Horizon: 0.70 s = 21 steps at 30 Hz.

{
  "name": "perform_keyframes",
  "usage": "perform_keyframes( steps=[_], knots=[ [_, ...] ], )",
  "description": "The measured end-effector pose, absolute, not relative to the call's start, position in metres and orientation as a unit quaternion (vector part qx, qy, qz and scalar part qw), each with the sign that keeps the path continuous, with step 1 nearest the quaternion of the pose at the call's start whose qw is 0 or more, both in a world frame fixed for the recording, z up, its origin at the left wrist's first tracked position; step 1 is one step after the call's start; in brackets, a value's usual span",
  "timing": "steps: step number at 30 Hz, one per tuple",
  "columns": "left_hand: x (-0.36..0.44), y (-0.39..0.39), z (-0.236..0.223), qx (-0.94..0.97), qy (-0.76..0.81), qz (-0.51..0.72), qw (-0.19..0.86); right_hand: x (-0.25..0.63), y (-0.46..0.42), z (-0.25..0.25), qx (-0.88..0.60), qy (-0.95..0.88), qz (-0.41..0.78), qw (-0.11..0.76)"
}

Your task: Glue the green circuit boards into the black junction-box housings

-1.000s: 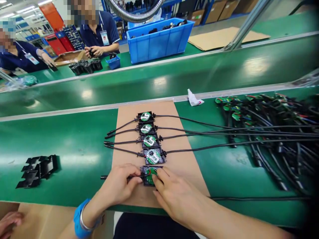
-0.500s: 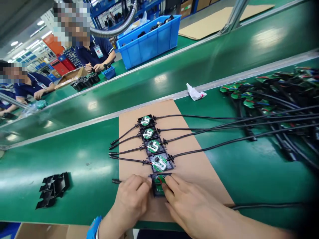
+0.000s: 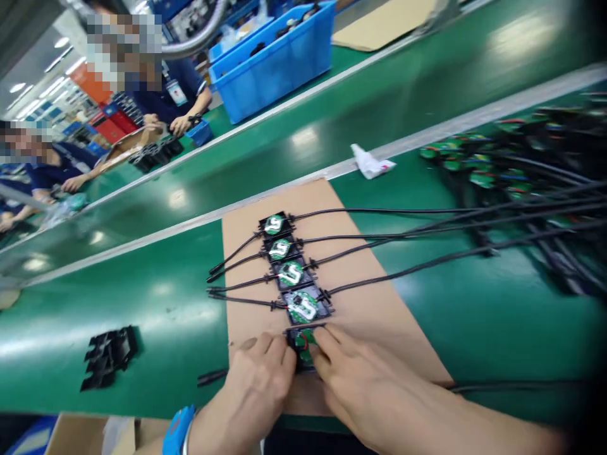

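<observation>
Closest to me on the cardboard sheet lies a black plastic housing [image 3: 291, 338] holding a round green circuit board [image 3: 304, 357] with a red wire. My left hand [image 3: 263, 376] is closed at the housing's left side, around a short black cable [image 3: 212, 378] whose end sticks out to the left. The fingers of my right hand [image 3: 353, 370] pinch at the board's right edge and cover it. Beyond them, several similar housings stand in a row, each with a board [image 3: 302, 306] bearing a white U-shaped strip and black cables on both sides.
The cardboard sheet [image 3: 370, 322] lies on a green table. Loose black plastic parts [image 3: 110, 357] are at left, a heap of cabled boards [image 3: 516, 170] at right, and a crumpled white tissue [image 3: 371, 163] near the rail. Across the belt are a blue bin [image 3: 275, 69] and co-workers.
The view has shifted slightly. My left hand has turned a little, and the short cable's end now points lower to the left. My right hand stays at the same board.
</observation>
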<state>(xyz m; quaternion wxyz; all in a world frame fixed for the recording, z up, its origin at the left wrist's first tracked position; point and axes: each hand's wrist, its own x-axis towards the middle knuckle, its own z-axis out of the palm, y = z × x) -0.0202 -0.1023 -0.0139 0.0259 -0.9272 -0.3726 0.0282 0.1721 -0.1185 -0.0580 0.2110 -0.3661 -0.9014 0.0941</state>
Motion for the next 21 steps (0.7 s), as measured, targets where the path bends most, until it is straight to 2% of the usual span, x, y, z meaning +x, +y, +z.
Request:
perform_keyframes(
  steps=[2,5,9,13,18,21],
  knots=[
    [-0.020,-0.101,-0.009,-0.927,-0.372,0.049,-0.003,0.173,-0.114,-0.054,-0.369,-0.900,0.076,0.218],
    [-0.025,-0.107,-0.013,-0.903,-0.426,-0.043,-0.030,0.171,-0.111,-0.051,-0.378,-0.897,0.049,0.225],
    [-0.030,-0.123,-0.032,-0.889,-0.432,-0.141,-0.063,0.173,-0.113,-0.044,-0.388,-0.907,0.058,0.156],
    [-0.026,-0.128,-0.039,-0.890,-0.415,-0.167,-0.090,0.180,-0.111,-0.026,-0.401,-0.900,0.110,0.135],
    [-0.022,-0.119,-0.023,-0.876,-0.420,-0.200,-0.130,0.200,-0.106,-0.001,-0.395,-0.875,0.253,0.122],
    [-0.020,-0.115,-0.026,-0.897,-0.375,-0.188,-0.142,0.209,-0.108,0.004,-0.426,-0.852,0.285,0.111]
  ],
)
